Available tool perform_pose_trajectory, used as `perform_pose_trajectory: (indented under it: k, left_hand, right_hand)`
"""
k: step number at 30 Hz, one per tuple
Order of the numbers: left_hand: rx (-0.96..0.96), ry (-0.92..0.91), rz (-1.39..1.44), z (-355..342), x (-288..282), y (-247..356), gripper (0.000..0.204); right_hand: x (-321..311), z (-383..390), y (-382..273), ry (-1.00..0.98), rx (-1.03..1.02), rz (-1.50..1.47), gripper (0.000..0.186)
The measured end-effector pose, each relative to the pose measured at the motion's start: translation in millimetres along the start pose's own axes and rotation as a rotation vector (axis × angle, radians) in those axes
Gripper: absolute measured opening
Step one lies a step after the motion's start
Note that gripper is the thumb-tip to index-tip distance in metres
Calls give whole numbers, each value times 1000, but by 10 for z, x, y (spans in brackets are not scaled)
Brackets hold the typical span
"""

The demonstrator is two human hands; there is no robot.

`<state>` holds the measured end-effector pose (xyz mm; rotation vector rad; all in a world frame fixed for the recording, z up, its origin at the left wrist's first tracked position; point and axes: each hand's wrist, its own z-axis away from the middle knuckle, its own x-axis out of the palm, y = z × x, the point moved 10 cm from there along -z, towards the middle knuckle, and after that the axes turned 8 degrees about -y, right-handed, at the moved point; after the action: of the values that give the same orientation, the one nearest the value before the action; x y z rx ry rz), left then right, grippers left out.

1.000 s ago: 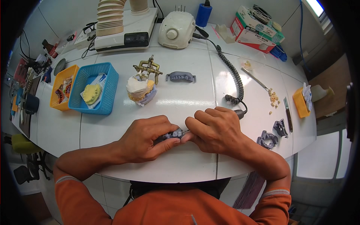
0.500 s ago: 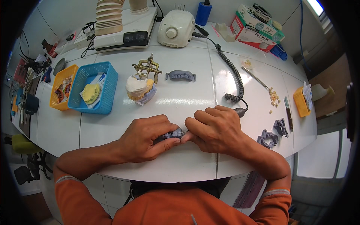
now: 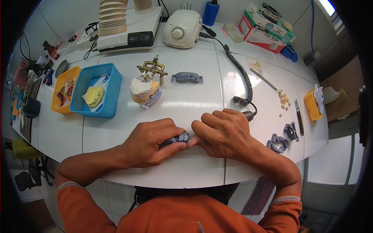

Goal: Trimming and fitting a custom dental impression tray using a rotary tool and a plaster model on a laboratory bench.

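Note:
My left hand [image 3: 149,141] is closed around a grey dental model [image 3: 176,140], with thumb below and fingers above. Some of its teeth show between the fingertips; the rest is covered. My right hand [image 3: 221,134] grips a rotary handpiece [image 3: 249,115], whose corded rear end sticks out past the knuckles. A thin metal bit [image 3: 190,136] reaches from my right fingers to the model's teeth. My right thumb rests close against the model's end, by my left thumb tip. Beyond the hands lie another grey arch-shaped piece [image 3: 187,78] and a plaster model [image 3: 144,91] in a brass articulator [image 3: 153,68].
A coiled cord [image 3: 239,68] runs to the white control unit [image 3: 183,29]. On the left stand a blue basket [image 3: 116,91] and a yellow basket [image 3: 62,110]. To the right lie loose tooth-coloured pieces [image 3: 284,100], a knife [image 3: 299,118] and grey model parts [image 3: 278,143].

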<state>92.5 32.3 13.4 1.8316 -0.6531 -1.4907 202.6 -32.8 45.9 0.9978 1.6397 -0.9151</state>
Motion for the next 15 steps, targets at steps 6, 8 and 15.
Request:
perform_pose_trajectory:
  k: [6,8,15]
  left_hand:
    - [11,-1,-13,-5,1,8,31]
    - [5,-4,-12,-2,0,3,31]
    - [-11,-18,-3,-5,1,-1,31]
  right_hand:
    - [7,-3,2,-10,-8,-5,25]
    - [13,-5,7,-10,-1,-1,25]
    - [19,-6,8,-17,-2,-12,27]
